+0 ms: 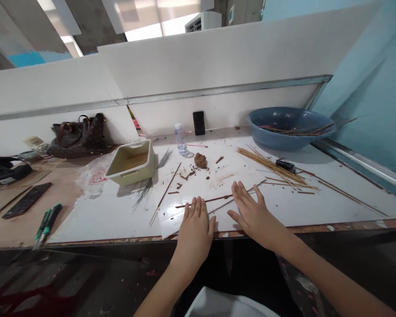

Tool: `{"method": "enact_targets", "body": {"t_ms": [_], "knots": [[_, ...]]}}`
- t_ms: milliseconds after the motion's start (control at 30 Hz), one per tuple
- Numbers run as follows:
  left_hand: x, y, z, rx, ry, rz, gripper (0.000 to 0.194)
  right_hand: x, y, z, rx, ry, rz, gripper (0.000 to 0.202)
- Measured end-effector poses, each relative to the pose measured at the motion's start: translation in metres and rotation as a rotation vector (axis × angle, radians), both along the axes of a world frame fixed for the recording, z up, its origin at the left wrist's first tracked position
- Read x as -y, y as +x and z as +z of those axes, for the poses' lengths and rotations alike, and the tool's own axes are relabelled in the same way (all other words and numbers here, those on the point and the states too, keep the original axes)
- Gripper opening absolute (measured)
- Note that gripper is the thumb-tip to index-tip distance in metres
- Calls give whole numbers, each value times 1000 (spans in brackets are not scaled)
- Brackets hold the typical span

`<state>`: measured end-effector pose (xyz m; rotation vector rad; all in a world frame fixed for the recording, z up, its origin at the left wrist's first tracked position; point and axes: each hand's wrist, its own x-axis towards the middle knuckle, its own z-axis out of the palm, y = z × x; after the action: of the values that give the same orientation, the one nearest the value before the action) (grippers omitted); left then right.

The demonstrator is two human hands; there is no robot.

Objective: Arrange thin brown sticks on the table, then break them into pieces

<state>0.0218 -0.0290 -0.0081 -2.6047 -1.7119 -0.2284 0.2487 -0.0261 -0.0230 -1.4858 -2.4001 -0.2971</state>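
A thin brown coated stick (204, 201) lying flat on the white board (119, 211), low centre of the frame, just beyond both sets of fingertips. Left hand (194, 229) palm down at the near edge, fingers straight and held close together, gripping nothing; fingertips right at the stick, contact hard to tell. Right hand (252, 211) palm down just right of it, fingers spread wide, holding nothing, apparently resting over a pale stick (224, 204) that slants beneath it. Farther up, centre frame, a lump of brown paste (200, 160) with small broken brown bits around it. Behind the lump, a small clear bottle (181, 138) standing upright, and a dark phone (199, 123) leaning on the white back wall. To the right of centre, a fanned bundle of bare bamboo sticks (270, 165) with a small black object (285, 164) lying on it. Upper right, a blue basin (290, 132) holding a few sticks. Left of centre, a cream rectangular tray (132, 162), with thin grey wires (145, 187) beside it. Far left, on the brown tabletop, a brown handbag (79, 134), a flat black phone (26, 200) and 2 green-handled tools (48, 222).
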Motion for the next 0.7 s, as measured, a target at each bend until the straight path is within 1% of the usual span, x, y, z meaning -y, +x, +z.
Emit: {"method": "enact_targets", "body": {"t_ms": [167, 333, 500, 700], "knots": [[-1, 0, -3, 7, 11, 2, 59, 6, -6, -3, 19, -10, 55, 71], [-3, -2, 0, 4, -18, -6, 59, 4, -9, -7, 24, -6, 18, 69], [-6, -1, 5, 2, -40, -15, 59, 1, -8, -8, 25, -15, 27, 69], [-9, 3, 2, 10, -28, -6, 59, -6, -7, -10, 23, -39, 29, 71]]}}
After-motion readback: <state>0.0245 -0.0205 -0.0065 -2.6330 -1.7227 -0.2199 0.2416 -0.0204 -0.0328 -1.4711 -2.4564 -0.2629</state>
